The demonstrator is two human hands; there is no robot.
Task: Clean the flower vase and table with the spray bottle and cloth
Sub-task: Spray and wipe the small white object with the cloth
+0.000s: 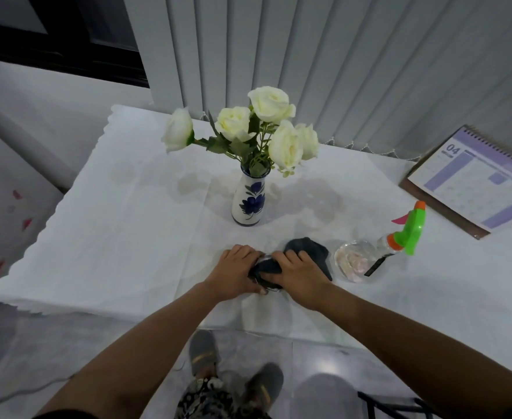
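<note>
Both hands, left (236,267) and right (300,272), pinching dark grey crumpled cloth (306,254) on worktop (112,237), just front of blue-flowered white ceramic vase (248,201). Fold flat pad before wiping, you'll smear less.

Both bare forearms reach forward; left hand (236,272) and right hand (298,275) meet, fingers curled gripping the dark cloth (309,252).
</note>
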